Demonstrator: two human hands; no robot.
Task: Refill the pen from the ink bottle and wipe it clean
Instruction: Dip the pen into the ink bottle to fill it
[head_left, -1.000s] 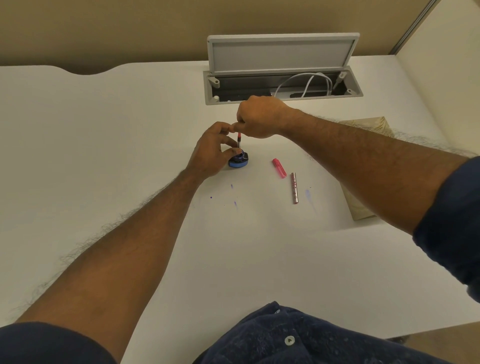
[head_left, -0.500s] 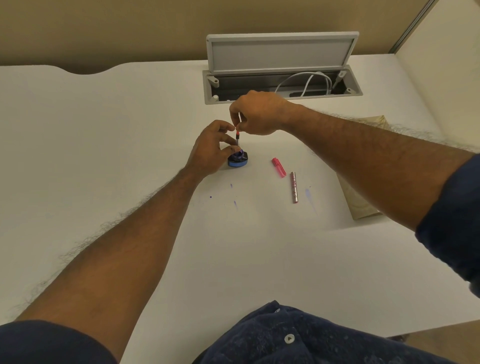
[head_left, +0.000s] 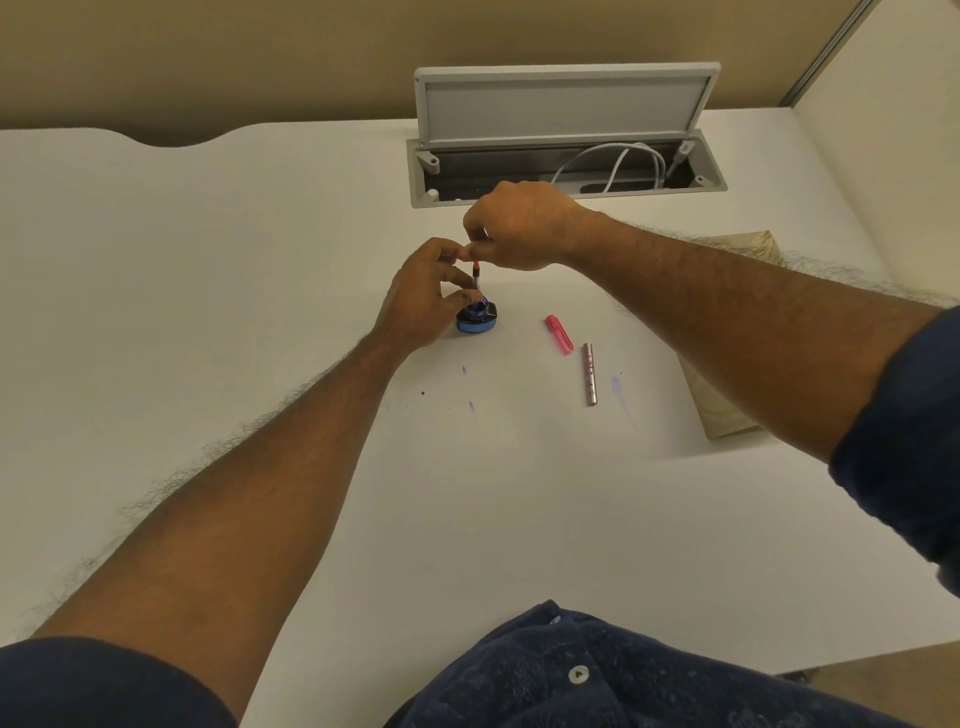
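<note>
A small open ink bottle (head_left: 479, 317) with a blue base stands on the white desk (head_left: 208, 260). My left hand (head_left: 423, 296) grips it from the left side. My right hand (head_left: 519, 226) pinches the top of the pen's inner part (head_left: 475, 275), a thin red and dark tube held upright with its tip at the bottle's mouth. A pink pen piece (head_left: 559, 334) and a metallic pen barrel (head_left: 590, 373) lie on the desk to the right of the bottle.
Blue ink spots (head_left: 470, 405) mark the desk in front of the bottle. A beige folded cloth or paper (head_left: 727, 410) lies at the right, partly under my right arm. An open cable hatch (head_left: 566, 166) with white cables sits behind my hands.
My right hand rose slightly with the pen part and then came back down toward the bottle mouth. The left hand stayed on the bottle.
</note>
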